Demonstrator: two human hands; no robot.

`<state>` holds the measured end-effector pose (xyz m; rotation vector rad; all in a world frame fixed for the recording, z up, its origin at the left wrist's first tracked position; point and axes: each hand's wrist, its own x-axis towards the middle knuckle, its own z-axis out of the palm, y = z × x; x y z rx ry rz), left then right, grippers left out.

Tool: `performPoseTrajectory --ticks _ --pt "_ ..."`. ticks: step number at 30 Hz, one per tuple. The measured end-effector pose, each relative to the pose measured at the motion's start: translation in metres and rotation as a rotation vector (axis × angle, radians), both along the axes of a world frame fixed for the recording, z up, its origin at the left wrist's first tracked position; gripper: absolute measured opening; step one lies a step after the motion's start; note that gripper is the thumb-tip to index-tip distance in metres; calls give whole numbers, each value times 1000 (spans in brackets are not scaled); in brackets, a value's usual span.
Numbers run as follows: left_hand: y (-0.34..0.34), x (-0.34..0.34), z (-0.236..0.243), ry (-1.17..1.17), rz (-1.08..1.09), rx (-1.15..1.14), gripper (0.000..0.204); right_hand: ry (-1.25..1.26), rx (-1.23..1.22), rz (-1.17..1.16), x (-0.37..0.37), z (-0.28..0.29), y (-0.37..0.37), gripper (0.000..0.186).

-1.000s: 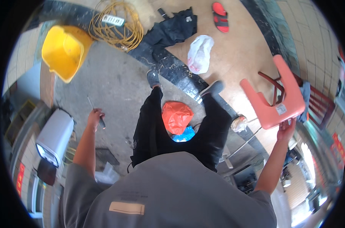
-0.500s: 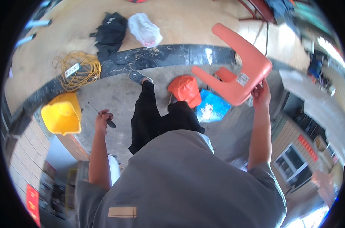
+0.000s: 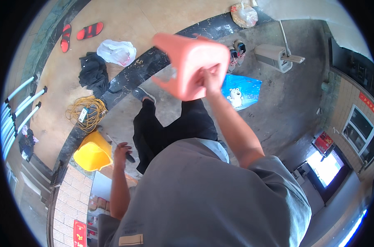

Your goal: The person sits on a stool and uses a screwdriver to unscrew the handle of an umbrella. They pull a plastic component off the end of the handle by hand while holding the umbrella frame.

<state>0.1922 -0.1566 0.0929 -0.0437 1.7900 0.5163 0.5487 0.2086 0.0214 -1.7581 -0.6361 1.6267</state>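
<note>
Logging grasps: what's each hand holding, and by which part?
Right hand: salmon-pink plastic stool, by the middle of its seat; exact finger placement blurred. Left hand: slim, dark-handled screwdriver, by its handle.

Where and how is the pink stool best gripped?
Probably mid-seat, at the darker patch that may be a handhold, coming from the seat side: the stool's seat faces the wearer, while its legs point away. The right hand holds it there; blur hides exact finger placement.

The right hand (image 3: 212, 81) now has the pink stool (image 3: 209, 53) ahead of the legs (image 3: 166, 131) instead of to their right.
</note>
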Motion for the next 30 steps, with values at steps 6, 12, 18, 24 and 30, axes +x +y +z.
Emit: performPoseTrajectory --ticks 6,12,18,24,30 --pt "49 56 0 40 -459 -65 31 -185 -260 392 -55 -95 -95 94" --pt "62 -30 -105 -46 -339 -17 23 -326 -402 653 -97 -144 -174 87" --pt "21 -189 -274 129 -143 -10 24 -579 -392 651 -121 -268 -304 55" --pt "80 -286 -390 396 4 86 28 -489 -645 674 -116 -381 -430 49" --pt "165 -366 -503 591 232 67 47 -170 -1175 840 -78 -481 -466 58"
